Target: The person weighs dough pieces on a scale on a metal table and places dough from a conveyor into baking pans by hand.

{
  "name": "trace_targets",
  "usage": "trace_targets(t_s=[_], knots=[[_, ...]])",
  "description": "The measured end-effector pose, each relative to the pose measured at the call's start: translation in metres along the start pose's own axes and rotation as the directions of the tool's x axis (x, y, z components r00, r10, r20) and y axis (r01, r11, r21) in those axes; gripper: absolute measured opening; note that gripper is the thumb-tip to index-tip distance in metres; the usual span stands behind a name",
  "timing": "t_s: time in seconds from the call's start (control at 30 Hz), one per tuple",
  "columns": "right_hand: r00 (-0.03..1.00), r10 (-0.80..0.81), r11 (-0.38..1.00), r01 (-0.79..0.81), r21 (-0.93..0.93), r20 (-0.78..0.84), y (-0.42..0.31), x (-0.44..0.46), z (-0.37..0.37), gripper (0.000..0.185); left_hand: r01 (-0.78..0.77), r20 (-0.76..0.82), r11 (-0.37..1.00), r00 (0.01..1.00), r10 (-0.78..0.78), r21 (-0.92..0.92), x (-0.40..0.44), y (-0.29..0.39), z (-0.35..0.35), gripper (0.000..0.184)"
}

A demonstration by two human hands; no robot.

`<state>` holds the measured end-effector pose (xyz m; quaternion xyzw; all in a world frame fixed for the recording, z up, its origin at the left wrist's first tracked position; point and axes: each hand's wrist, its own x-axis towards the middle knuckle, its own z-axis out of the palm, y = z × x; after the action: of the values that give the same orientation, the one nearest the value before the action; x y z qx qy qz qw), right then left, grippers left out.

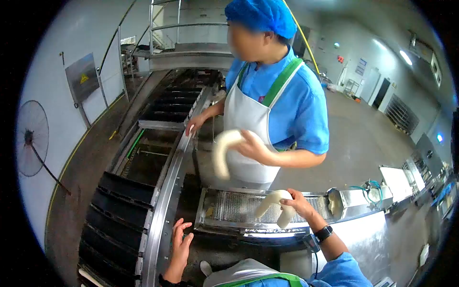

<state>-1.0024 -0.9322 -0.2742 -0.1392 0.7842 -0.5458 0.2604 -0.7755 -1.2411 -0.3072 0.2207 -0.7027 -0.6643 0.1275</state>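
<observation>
My right hand [297, 204] grips a pale, bent strip of dough [275, 198] at its right side, and both ends hang down above the mesh conveyor [239, 206]. Lower left, my left hand [180, 241] holds nothing, its fingers apart, beside the metal rail [165, 205] of the line with black trays [110, 215]. Across from me a co-worker [272, 95] in a blue cap and white apron holds another curved pale strip [224, 148], slightly blurred. The co-worker's other hand [193, 123] rests on the rail.
A metal chute [358, 201] with a teal hose [375, 189] stands at the conveyor's right end. Behind the black trays are a metal platform [191, 60] and railings. A round fan [32, 138] stands by the left wall.
</observation>
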Motion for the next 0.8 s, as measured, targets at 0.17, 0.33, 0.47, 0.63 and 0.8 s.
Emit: trace_targets(t_s=[0.17,0.33,0.47,0.63,0.8], knots=[[0.998,-0.013,0.994,0.007,0.108,0.054,0.010,0.003,-0.008,0.036,-0.082,-0.016,0.997,0.996,0.082,0.005,-0.007,-0.002,0.025,0.028],[0.994,-0.005,0.991,-0.009,0.130,0.106,-0.001,0.006,-0.009,0.036,-0.052,-0.022,0.998,0.998,0.051,-0.019,-0.007,0.016,0.039,0.030],[0.993,0.018,0.993,-0.032,0.115,0.115,0.015,0.015,-0.011,0.035,0.012,-0.031,0.999,0.999,-0.013,-0.030,-0.003,0.030,0.042,0.035],[0.993,0.007,0.994,-0.019,0.105,0.114,0.018,0.020,0.001,0.030,0.012,-0.044,0.960,0.999,-0.025,-0.281,0.030,0.029,0.031,0.042],[0.996,0.011,0.986,-0.025,0.162,0.086,0.003,0.021,0.021,0.027,0.055,-0.044,0.909,0.996,-0.080,-0.413,0.072,0.039,0.018,0.040]])
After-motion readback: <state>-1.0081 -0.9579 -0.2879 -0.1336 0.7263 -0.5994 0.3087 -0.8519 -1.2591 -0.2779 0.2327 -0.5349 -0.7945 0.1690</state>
